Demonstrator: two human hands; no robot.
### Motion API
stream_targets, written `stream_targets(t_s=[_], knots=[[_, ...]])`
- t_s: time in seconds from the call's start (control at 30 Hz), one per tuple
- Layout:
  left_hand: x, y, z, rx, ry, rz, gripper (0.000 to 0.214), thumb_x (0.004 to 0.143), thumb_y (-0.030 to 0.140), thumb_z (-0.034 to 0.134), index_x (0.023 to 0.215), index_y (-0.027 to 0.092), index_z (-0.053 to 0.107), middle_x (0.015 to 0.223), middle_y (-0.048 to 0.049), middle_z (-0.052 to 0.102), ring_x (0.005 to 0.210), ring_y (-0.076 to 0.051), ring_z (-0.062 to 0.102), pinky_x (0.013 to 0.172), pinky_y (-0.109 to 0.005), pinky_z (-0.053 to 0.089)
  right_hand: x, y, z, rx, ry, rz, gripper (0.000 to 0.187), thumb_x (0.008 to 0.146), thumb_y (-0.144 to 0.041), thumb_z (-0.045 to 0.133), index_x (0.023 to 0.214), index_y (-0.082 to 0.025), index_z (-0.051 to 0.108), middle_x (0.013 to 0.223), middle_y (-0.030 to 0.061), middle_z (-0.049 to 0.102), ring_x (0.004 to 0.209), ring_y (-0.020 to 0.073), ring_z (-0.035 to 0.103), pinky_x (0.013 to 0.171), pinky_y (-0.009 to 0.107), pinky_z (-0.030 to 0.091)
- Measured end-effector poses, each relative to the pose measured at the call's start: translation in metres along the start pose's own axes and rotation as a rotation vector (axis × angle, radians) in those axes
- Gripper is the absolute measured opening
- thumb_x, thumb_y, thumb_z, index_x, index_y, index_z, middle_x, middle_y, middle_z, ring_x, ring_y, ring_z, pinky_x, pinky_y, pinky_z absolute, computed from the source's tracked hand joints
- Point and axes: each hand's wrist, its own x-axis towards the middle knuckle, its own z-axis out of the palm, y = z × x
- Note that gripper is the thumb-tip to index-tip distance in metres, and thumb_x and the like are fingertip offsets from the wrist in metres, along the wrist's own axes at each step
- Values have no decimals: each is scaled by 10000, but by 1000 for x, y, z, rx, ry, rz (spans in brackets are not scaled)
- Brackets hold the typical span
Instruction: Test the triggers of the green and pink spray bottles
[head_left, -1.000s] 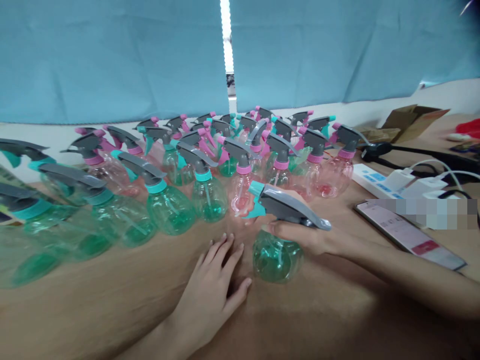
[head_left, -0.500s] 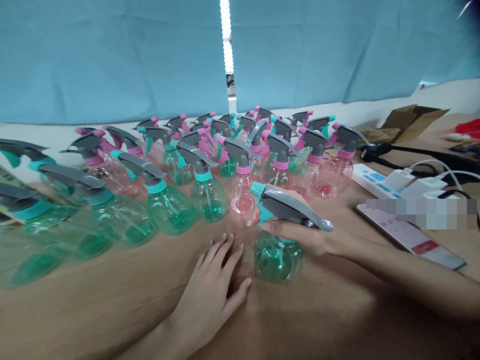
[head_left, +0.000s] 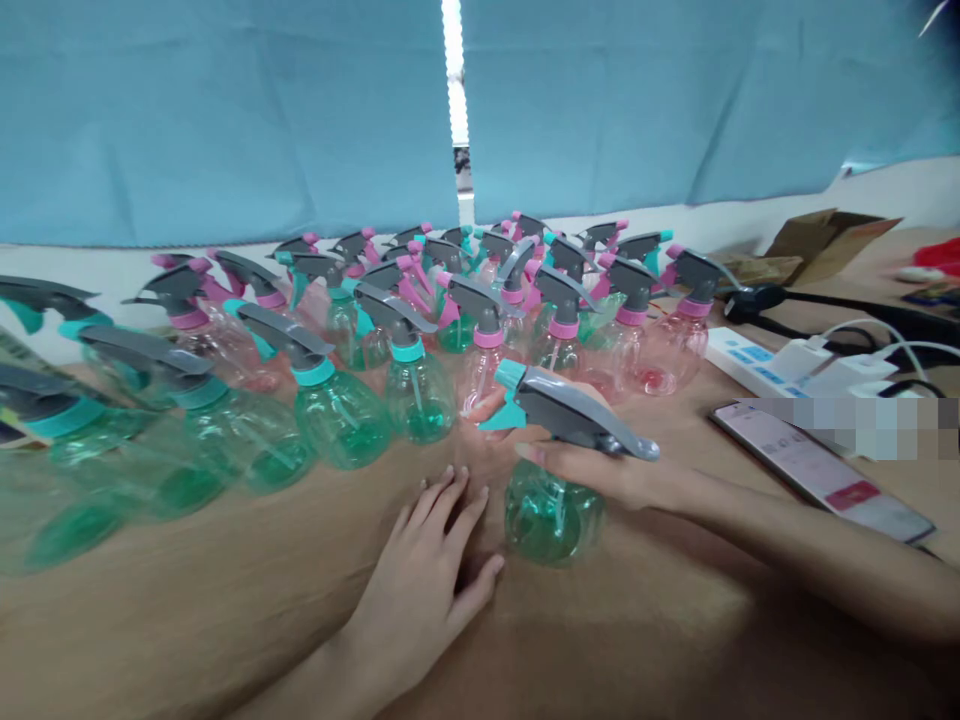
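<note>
A green spray bottle (head_left: pixel 553 512) with a grey trigger head and teal nozzle stands on the wooden table (head_left: pixel 225 600) in front of me. My right hand (head_left: pixel 600 465) is wrapped round its neck just under the trigger head. Flat on the table to the left of that bottle lies my left hand (head_left: pixel 431 580), fingers stretched out and empty, a little apart from the bottle.
Several green and pink spray bottles (head_left: pixel 420 320) stand crowded across the back and left of the table. To the right lie a phone (head_left: pixel 817 470), a white power strip (head_left: pixel 757 360) with cables, and a cardboard box (head_left: pixel 821 240). Blue curtains hang behind.
My right hand has turned the bottle's head slightly, so the nozzle points a bit more to the left. The left hand has stayed in place.
</note>
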Motion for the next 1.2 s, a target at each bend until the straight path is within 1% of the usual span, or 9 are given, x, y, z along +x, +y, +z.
stream_targets(t_s=[0.07, 0.13, 0.23, 0.37, 0.47, 0.73, 0.9, 1.07, 1.2], knots=[[0, 0, 0, 6, -5, -3, 504, 932, 376, 493, 1360, 117, 442, 1440, -172, 412, 1321, -324, 363, 1024, -518, 354, -1, 2, -1, -23, -2, 4, 191, 788, -129, 511, 905, -205, 641, 675, -33, 566, 728, 119, 569, 682, 240, 494], [0, 0, 0, 11, -5, 0, 504, 932, 375, 493, 1359, 111, 444, 1437, -177, 413, 1319, -327, 364, 1019, -521, 360, -2, 3, -1, -44, -11, 8, 148, 800, -141, 515, 850, -211, 636, 655, -37, 555, 733, 121, 568, 670, 240, 485], [0, 0, 1, 9, 5, 1, 499, 933, 376, 486, 1358, 117, 443, 1434, -171, 419, 1318, -326, 364, 1017, -525, 361, -3, 3, -2, -55, 2, 13, 124, 797, -132, 517, 740, -210, 595, 623, -46, 511, 675, 106, 542, 622, 223, 471], [0, 0, 1, -4, 19, 0, 491, 926, 371, 497, 1352, 131, 449, 1427, -159, 430, 1315, -321, 372, 1021, -513, 362, -1, 0, -2, -52, 18, -3, 123, 784, -125, 518, 699, -208, 552, 608, -52, 467, 610, 91, 497, 561, 202, 454], [0, 0, 2, 0, 17, 5, 485, 928, 371, 493, 1345, 127, 455, 1431, -161, 426, 1314, -324, 374, 1018, -524, 364, -1, 0, -2, -51, 5, -8, 179, 794, -131, 507, 631, -207, 502, 597, -49, 444, 624, 93, 497, 564, 203, 452], [0, 0, 0, 1, 4, 1, 494, 934, 374, 479, 1353, 115, 445, 1434, -167, 421, 1319, -320, 367, 1021, -523, 362, -3, 3, -2, -60, -20, 9, 195, 810, -137, 498, 627, -204, 489, 596, -51, 429, 677, 105, 518, 624, 228, 461], [-1, -1, 1, -9, 12, -7, 490, 936, 392, 475, 1360, 148, 441, 1442, -145, 416, 1325, -311, 360, 1032, -508, 350, -3, 4, -3, -77, -10, 24, 102, 813, -144, 502, 804, -193, 590, 734, -24, 549, 657, 95, 505, 598, 225, 448], [0, -1, 1, 0, 6, -7, 491, 934, 390, 484, 1354, 138, 448, 1442, -156, 414, 1324, -315, 362, 1026, -512, 355, -3, 3, -2, -46, 3, -20, 169, 797, -104, 506, 885, -211, 602, 623, -60, 446, 620, 92, 480, 552, 196, 420], [-1, -1, 1, -9, 18, 0, 489, 934, 391, 482, 1351, 140, 449, 1436, -154, 423, 1322, -316, 366, 1029, -514, 352, -4, 3, -2, -54, 3, 11, 282, 794, -111, 508, 1033, -226, 602, 743, -31, 537, 616, 95, 473, 563, 226, 418]])
